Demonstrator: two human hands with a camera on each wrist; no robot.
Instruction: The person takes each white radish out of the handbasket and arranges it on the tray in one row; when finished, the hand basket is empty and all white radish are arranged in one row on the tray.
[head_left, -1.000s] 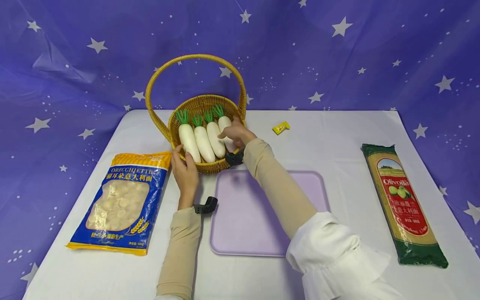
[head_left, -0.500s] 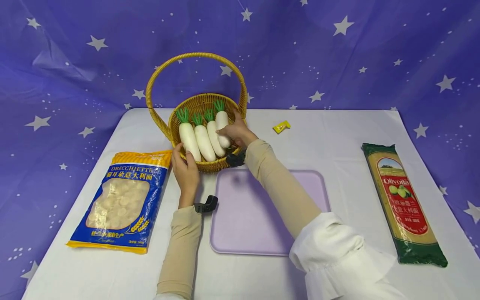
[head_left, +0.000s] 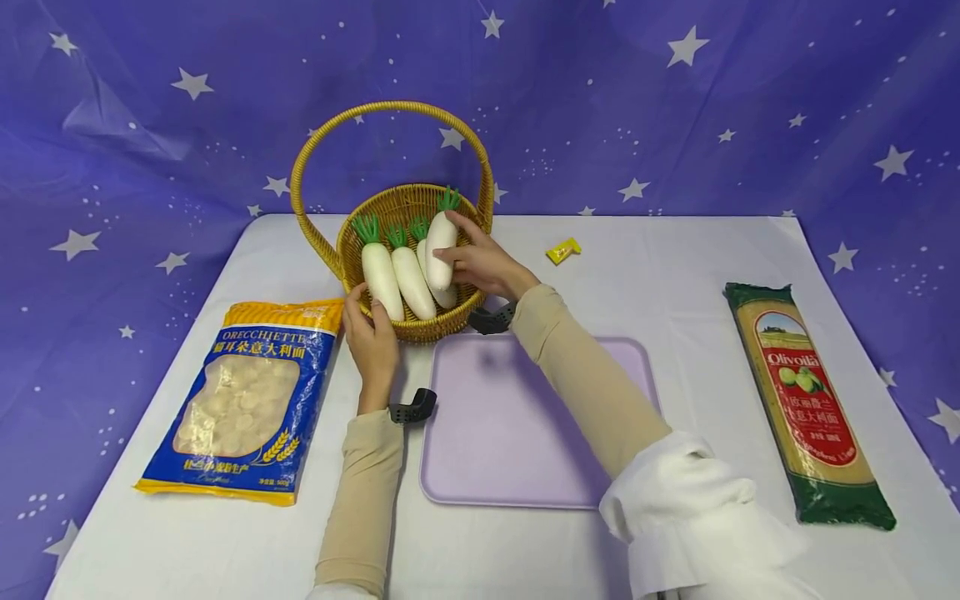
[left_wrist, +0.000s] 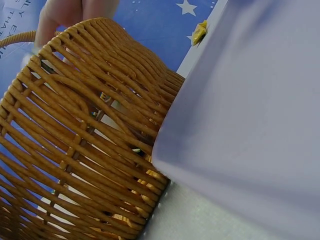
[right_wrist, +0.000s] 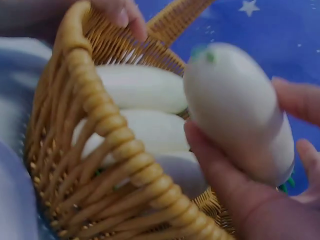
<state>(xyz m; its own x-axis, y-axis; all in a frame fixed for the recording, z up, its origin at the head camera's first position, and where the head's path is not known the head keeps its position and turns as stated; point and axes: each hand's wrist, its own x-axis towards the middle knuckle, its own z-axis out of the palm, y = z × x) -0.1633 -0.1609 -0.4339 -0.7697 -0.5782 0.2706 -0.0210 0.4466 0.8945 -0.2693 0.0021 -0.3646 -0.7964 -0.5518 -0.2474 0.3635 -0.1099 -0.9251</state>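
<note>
My right hand (head_left: pixel 487 265) holds a white radish (head_left: pixel 441 250) with a green top, thumb on one side and fingers on the other. This radish is lifted over the right part of a wicker basket (head_left: pixel 423 333) and overlaps another radish there. Three more white radishes lie side by side in the basket, among them a left one (head_left: pixel 381 279) and a middle one (head_left: pixel 412 283). At the basket's front left, my left hand (head_left: pixel 372 346) grips the rim, its fingertips reaching inside in the right wrist view. The held radish (right_wrist: pixel 235 110) looks large and close in that view.
A lilac tray (head_left: pixel 525 492) lies in front of the basket. To the left is a blue and yellow orecchiette bag (head_left: pixel 240 408); far right, a green-ended spaghetti pack (head_left: pixel 810 408). A small yellow wrapped candy (head_left: pixel 563 251) sits behind the tray. The basket's tall handle (head_left: pixel 393 107) arches above it.
My right hand has raised the rightmost radish from its place in the basket, up and slightly left over its neighbour. The left hand has stayed at the rim.
</note>
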